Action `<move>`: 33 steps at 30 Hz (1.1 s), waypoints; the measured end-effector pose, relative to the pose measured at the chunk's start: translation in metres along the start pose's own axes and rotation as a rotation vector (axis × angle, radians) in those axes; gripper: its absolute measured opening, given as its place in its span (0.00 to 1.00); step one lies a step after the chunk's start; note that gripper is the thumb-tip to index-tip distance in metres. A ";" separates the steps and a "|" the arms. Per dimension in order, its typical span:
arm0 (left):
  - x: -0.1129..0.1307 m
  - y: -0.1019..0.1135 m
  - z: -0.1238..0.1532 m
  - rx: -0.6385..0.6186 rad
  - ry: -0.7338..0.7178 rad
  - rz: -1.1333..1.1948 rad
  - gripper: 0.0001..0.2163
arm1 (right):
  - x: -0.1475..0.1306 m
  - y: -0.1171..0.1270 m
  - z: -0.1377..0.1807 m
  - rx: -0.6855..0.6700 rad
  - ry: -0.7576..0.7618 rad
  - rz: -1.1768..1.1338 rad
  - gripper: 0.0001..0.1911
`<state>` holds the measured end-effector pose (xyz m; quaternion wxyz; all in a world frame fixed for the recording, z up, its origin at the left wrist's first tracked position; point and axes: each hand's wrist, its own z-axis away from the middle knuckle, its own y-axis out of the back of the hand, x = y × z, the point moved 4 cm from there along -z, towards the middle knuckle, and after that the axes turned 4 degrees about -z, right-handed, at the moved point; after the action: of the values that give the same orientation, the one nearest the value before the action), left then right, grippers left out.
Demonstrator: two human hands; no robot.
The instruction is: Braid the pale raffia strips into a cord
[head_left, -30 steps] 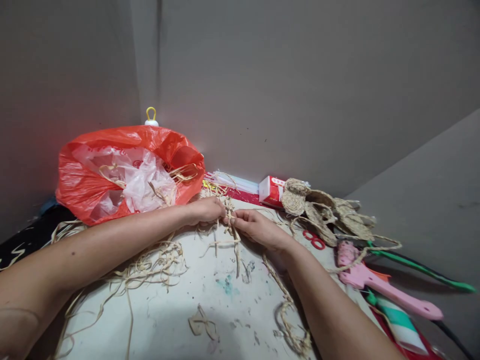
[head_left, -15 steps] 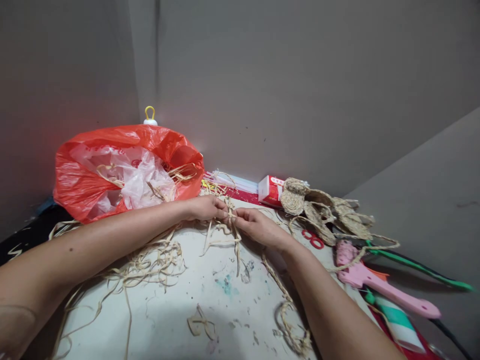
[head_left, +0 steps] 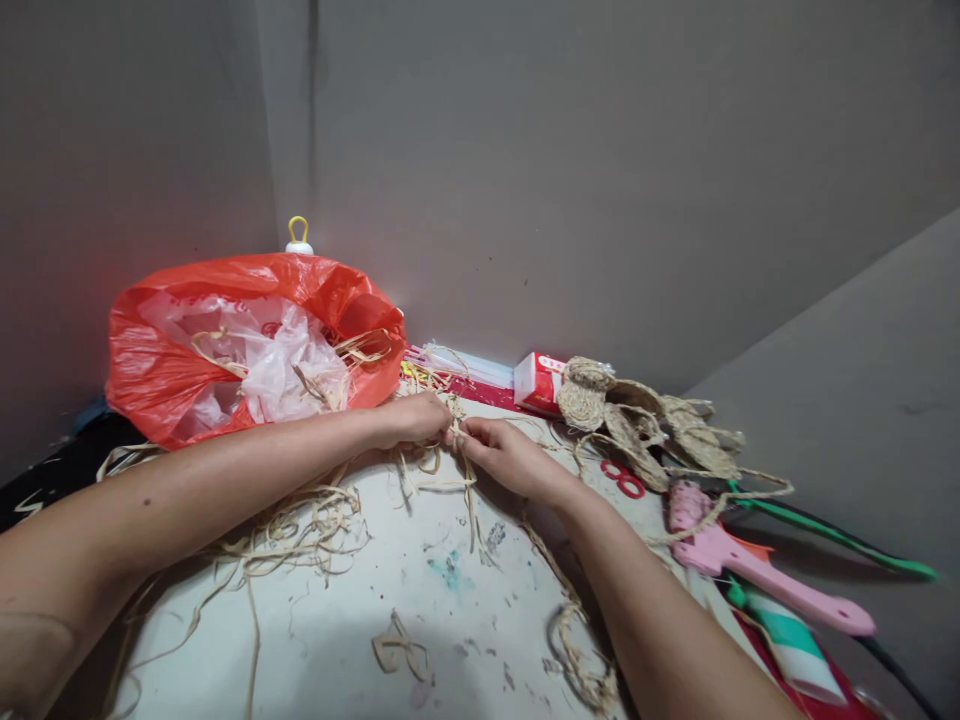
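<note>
1. Pinching is the state I read on both hands: my left hand [head_left: 416, 418] and my right hand [head_left: 502, 455] meet fingertip to fingertip at the far middle of the table [head_left: 337, 640], each closed on the same raffia strands [head_left: 471, 500].
2. Location of the work: the raffia strands are gripped at their far end, and their free tails hang toward me and trail on the table surface between my forearms.
3. Progress, as a judgement: only a short worked section shows at the fingertips, and it is too small to tell whether it is knotted or plaited. The long loose tails suggest most of this piece is unworked.
4. Finished material: several woven raffia pieces [head_left: 637, 420] lie in a heap at the far right, and a braided coil [head_left: 577, 650] lies near my right forearm.
5. Unused stock: a loose raffia tangle [head_left: 300, 520] spreads under my left forearm, and more sticks out of the red plastic bag [head_left: 172, 380] at the far left.
6. Tools at right, untouched: red scissors handles [head_left: 621, 478] and a pink-handled tool [head_left: 750, 565], both apart from the hands.
</note>
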<state>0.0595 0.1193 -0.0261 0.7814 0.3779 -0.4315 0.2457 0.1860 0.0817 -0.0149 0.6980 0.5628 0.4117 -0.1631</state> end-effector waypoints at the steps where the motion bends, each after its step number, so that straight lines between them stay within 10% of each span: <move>1: 0.000 -0.001 0.000 -0.021 0.002 0.011 0.08 | 0.000 0.000 0.000 0.006 0.005 0.020 0.13; 9: 0.006 -0.006 0.009 -0.180 0.000 0.135 0.08 | -0.005 0.002 0.002 0.048 0.034 0.162 0.11; 22: 0.007 -0.014 0.005 0.040 -0.086 0.222 0.07 | -0.021 0.016 0.015 0.142 -0.041 0.397 0.12; 33: 0.004 -0.022 0.010 -0.048 -0.063 0.468 0.11 | -0.032 -0.009 0.016 0.133 -0.161 0.564 0.14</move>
<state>0.0719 0.0988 -0.0276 0.6980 0.2562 -0.5375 0.3978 0.1665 0.0570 0.0036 0.7076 0.6848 0.1709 -0.0335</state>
